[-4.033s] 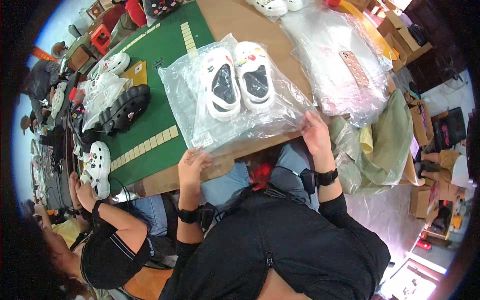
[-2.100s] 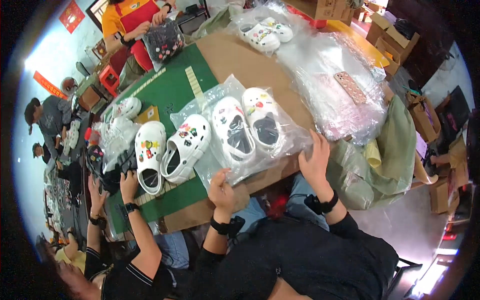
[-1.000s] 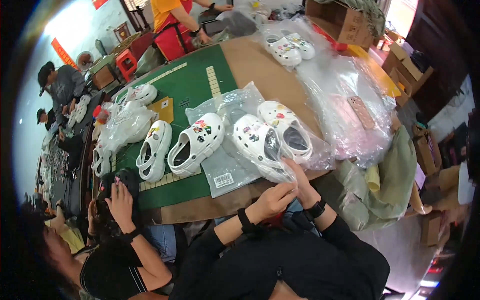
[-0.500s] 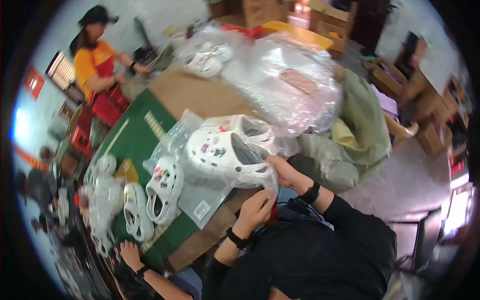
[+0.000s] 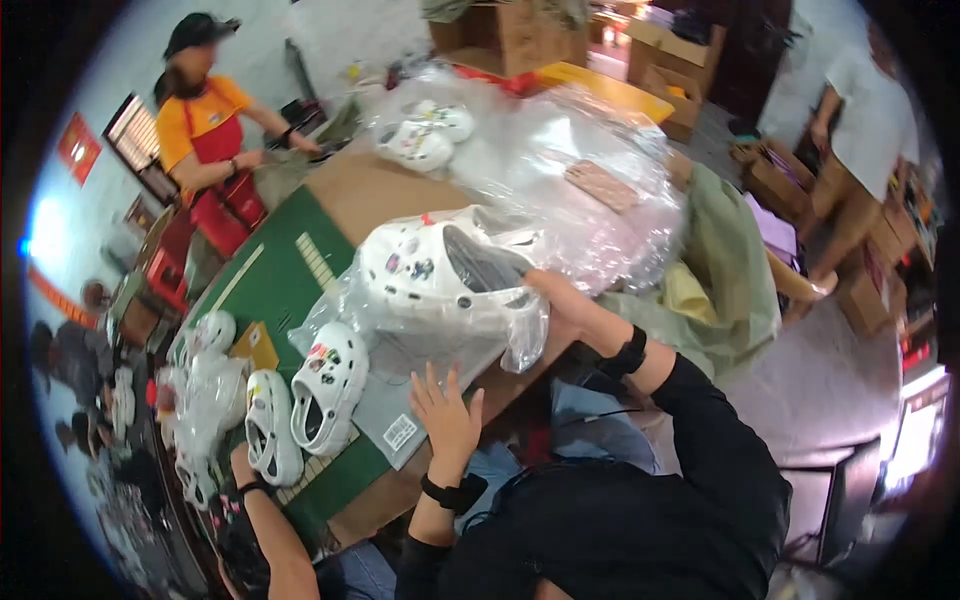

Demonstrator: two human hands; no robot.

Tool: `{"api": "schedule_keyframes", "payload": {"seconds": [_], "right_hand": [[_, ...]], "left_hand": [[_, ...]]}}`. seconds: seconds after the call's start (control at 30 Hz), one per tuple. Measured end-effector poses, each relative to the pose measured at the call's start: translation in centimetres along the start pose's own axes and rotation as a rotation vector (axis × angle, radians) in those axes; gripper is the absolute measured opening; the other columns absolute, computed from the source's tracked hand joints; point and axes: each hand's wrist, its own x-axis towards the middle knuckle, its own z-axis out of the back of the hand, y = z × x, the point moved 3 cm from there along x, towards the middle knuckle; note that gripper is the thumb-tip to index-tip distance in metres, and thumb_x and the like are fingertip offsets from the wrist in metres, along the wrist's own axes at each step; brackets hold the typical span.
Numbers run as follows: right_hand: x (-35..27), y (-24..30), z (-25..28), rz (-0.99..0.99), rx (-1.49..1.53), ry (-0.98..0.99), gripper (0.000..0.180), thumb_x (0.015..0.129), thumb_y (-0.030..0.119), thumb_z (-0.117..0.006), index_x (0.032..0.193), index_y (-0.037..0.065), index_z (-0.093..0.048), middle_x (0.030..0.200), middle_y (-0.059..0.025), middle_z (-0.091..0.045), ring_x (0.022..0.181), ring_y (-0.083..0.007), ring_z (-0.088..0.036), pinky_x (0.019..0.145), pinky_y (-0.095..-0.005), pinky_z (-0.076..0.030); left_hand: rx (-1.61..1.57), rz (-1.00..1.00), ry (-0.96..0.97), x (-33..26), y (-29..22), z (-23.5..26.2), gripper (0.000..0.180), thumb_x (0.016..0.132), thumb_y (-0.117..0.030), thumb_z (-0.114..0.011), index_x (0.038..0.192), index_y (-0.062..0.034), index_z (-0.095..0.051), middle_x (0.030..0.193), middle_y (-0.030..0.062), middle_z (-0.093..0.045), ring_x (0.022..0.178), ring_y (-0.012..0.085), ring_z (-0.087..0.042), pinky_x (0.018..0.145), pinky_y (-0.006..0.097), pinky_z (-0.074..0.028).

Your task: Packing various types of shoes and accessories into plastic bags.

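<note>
My right hand (image 5: pixel 556 300) grips the heel end of a white clog (image 5: pixel 420 268) with small charms on its toe. A clear plastic bag (image 5: pixel 522 342) wraps round it, and a second white clog shows partly behind. My left hand (image 5: pixel 447 412) is spread open with nothing in it, over a flat grey plastic bag (image 5: pixel 395 425) with a white label. To its left, a white clog with colourful charms (image 5: pixel 330 385) lies on the green table mat (image 5: pixel 285 265). Beside that is another white clog (image 5: pixel 270 425), which a co-worker's hand (image 5: pixel 243 468) reaches toward.
Several white clogs, some bagged (image 5: pixel 215 385), lie at the table's left end. A pile of clear plastic bags (image 5: pixel 560 150) bears a pink phone (image 5: pixel 602 187). A green sack (image 5: pixel 725 270) sits at the right. One co-worker (image 5: pixel 205 130) stands far left, another person (image 5: pixel 868 130) far right.
My left hand has let go of the bag and moved left, its fingers spreading. My right hand and the bagged clogs shifted slightly left. The co-worker's hand moved up to the nearby clog.
</note>
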Motion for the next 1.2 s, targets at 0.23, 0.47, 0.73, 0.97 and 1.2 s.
{"api": "schedule_keyframes", "payload": {"seconds": [0.23,0.47,0.73,0.97,1.2], "right_hand": [[11.7,-0.4,-10.1,-0.162,0.133,0.141,0.029,0.087,0.017,-0.043,0.109,-0.001,-0.049,0.102,-0.0114,-0.058,0.089,-0.0196,-0.059,0.082,-0.036,-0.049],[30.0,-3.9,-16.2,0.106,0.164,0.185,0.032,0.087,0.019,-0.047,0.112,-0.001,-0.047,0.098,-0.0102,-0.057,0.088,-0.0224,-0.058,0.071,-0.0344,-0.05],[37.8,-2.2,-6.4,0.229,-0.622,-0.215,0.057,0.073,0.024,-0.06,0.118,-0.007,-0.044,0.113,-0.0141,-0.053,0.093,-0.0252,-0.055,0.08,-0.0367,-0.044],[34.7,7.5,-14.7,0.328,-0.928,0.197,0.036,0.069,0.018,-0.057,0.102,0.004,-0.057,0.091,-0.003,-0.056,0.082,-0.0127,-0.051,0.071,-0.0244,-0.039],[38.1,9.9,-21.4,0.399,-1.371,0.462,0.038,0.07,0.013,-0.057,0.106,0.004,-0.061,0.085,-0.0057,-0.061,0.077,-0.0123,-0.054,0.072,-0.0271,-0.042]], "left_hand": [[0.125,0.141,0.192,-4.0,4.7,-2.7,0.064,0.08,-0.047,-0.053,0.13,-0.0104,-0.039,0.136,0.0233,-0.026,0.126,0.0457,-0.018,0.099,0.061,-0.012],[0.102,0.227,0.164,-3.8,5.0,-2.5,0.062,0.08,-0.048,-0.052,0.127,-0.0095,-0.042,0.135,0.0229,-0.028,0.125,0.0458,-0.02,0.098,0.062,-0.015],[0.032,0.109,0.125,-2.6,4.1,-2.4,0.062,0.078,-0.048,-0.054,0.127,-0.0116,-0.043,0.132,0.0224,-0.033,0.123,0.0438,-0.026,0.097,0.06,-0.018],[0.006,0.176,0.155,-3.1,4.9,-2.7,0.064,0.074,-0.048,-0.058,0.126,-0.0115,-0.044,0.132,0.0234,-0.032,0.122,0.045,-0.026,0.096,0.063,-0.017],[-0.021,0.195,0.173,-2.9,5.2,-2.9,0.065,0.074,-0.049,-0.057,0.126,-0.0116,-0.044,0.134,0.0233,-0.03,0.123,0.0447,-0.024,0.096,0.063,-0.016]]}}
